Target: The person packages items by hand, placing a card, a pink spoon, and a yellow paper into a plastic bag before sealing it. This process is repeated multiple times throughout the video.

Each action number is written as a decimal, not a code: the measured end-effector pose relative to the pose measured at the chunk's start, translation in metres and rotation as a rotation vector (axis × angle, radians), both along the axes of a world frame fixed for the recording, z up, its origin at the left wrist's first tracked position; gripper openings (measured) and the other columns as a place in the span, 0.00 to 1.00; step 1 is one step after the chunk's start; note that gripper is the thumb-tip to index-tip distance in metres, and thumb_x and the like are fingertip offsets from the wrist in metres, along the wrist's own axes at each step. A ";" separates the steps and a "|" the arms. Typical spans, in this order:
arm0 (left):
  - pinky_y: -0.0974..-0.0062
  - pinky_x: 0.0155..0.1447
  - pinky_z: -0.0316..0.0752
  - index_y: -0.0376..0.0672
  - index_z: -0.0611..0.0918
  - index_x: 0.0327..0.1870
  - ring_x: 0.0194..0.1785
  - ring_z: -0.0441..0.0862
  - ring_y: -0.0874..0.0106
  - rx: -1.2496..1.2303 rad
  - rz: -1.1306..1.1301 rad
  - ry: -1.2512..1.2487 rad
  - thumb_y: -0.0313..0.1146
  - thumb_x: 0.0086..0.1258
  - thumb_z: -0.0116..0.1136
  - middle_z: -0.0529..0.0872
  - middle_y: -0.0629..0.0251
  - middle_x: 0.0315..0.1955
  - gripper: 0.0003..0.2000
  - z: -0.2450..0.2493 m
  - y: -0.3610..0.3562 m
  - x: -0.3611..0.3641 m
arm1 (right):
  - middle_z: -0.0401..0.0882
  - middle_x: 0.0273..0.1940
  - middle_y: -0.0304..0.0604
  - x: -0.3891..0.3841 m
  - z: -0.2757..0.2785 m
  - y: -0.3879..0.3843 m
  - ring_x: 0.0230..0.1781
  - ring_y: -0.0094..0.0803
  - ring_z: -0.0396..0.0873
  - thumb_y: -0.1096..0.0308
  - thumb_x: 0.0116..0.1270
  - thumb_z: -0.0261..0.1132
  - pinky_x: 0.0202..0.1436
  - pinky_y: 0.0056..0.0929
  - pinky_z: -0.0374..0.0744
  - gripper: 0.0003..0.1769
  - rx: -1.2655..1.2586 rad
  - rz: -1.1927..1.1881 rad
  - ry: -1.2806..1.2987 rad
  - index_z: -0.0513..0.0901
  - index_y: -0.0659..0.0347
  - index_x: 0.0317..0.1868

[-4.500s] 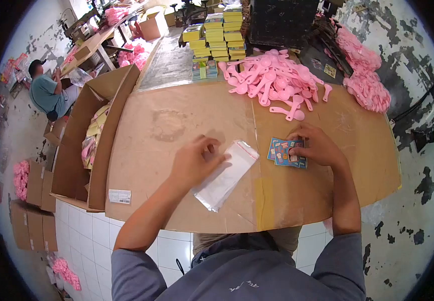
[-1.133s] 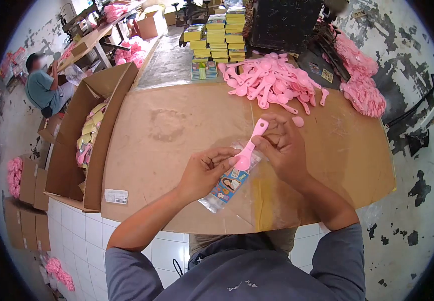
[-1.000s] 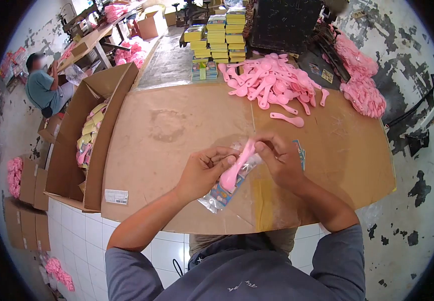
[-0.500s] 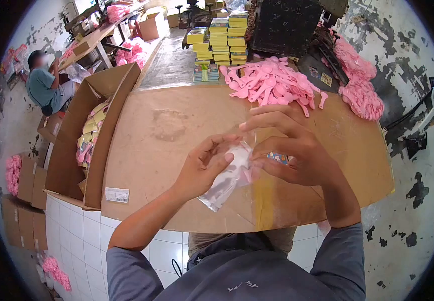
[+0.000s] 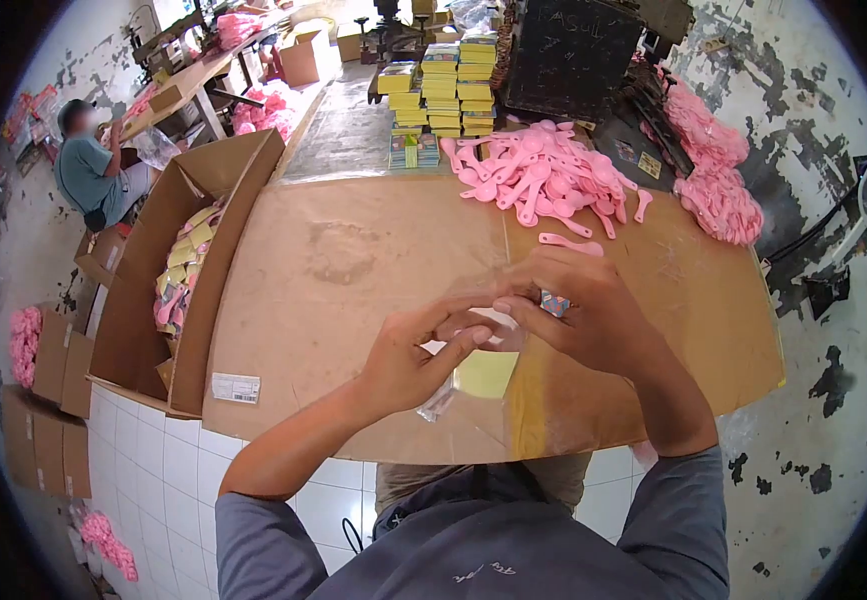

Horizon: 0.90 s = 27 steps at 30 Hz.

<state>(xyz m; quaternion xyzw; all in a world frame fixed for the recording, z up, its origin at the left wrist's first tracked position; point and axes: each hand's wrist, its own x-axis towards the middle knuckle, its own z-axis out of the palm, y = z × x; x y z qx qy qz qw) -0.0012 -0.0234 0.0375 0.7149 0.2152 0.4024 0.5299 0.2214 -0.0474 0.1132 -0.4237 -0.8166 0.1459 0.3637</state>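
Observation:
Over the near middle of the table, my left hand grips a clear plastic bag, with the thumb across its front. A pale yellow card shows below the fingers, overlapping the bag. Close beside it, my right hand is closed, its thumb and fingertips pinched at the bag's upper edge by the left fingertips. Partly hidden behind the right hand lies a small colourful printed card. Just beyond its knuckles is a single pink spoon.
A heap of pink spoons lies at the table's far side, beside stacked yellow-edged card packs. On the left stands a long cardboard box holding cards and spoons. A person sits at far left. Pink bundles hang over the right edge.
My right hand has come down and its fingers have closed against the bag near my left hand. The yellow card now shows below my hands, and the lone pink spoon is visible.

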 end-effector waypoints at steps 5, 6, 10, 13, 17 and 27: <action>0.76 0.50 0.85 0.30 0.79 0.64 0.46 0.91 0.73 -0.027 0.099 0.060 0.23 0.76 0.63 0.93 0.57 0.41 0.17 0.001 0.000 -0.001 | 0.83 0.44 0.40 -0.010 -0.013 0.008 0.49 0.38 0.82 0.70 0.63 0.73 0.53 0.39 0.77 0.11 0.501 -0.044 -0.163 0.85 0.56 0.45; 0.77 0.49 0.85 0.30 0.79 0.63 0.45 0.91 0.73 -0.005 0.132 0.076 0.22 0.76 0.64 0.93 0.58 0.40 0.17 0.001 -0.001 -0.001 | 0.82 0.45 0.40 -0.013 -0.015 0.006 0.51 0.38 0.81 0.69 0.62 0.72 0.55 0.39 0.76 0.11 0.495 -0.037 -0.211 0.85 0.56 0.45; 0.76 0.48 0.86 0.28 0.78 0.63 0.44 0.92 0.73 0.106 0.180 0.213 0.21 0.74 0.65 0.93 0.56 0.40 0.19 -0.008 -0.002 -0.002 | 0.81 0.46 0.39 -0.020 -0.022 0.005 0.54 0.37 0.79 0.68 0.59 0.71 0.59 0.37 0.73 0.13 0.590 -0.048 -0.360 0.84 0.60 0.44; 0.76 0.47 0.86 0.28 0.78 0.64 0.43 0.92 0.72 0.184 0.205 0.334 0.21 0.73 0.65 0.94 0.56 0.40 0.20 0.000 -0.007 -0.001 | 0.80 0.46 0.40 -0.022 -0.026 0.008 0.51 0.37 0.79 0.68 0.58 0.68 0.57 0.36 0.73 0.12 0.640 -0.029 -0.443 0.83 0.62 0.42; 0.75 0.49 0.86 0.29 0.76 0.67 0.44 0.92 0.71 0.121 0.168 0.321 0.23 0.73 0.66 0.94 0.55 0.40 0.23 -0.003 -0.008 0.003 | 0.79 0.42 0.41 -0.020 -0.026 0.012 0.48 0.38 0.78 0.68 0.55 0.67 0.53 0.37 0.74 0.10 0.579 -0.110 -0.467 0.82 0.60 0.38; 0.74 0.55 0.83 0.33 0.77 0.68 0.48 0.91 0.73 -0.316 0.092 0.005 0.25 0.76 0.64 0.93 0.53 0.41 0.21 -0.006 0.012 -0.006 | 0.73 0.24 0.37 0.193 -0.023 0.005 0.16 0.22 0.70 0.75 0.74 0.60 0.26 0.17 0.71 0.05 -0.568 0.222 0.871 0.77 0.61 0.47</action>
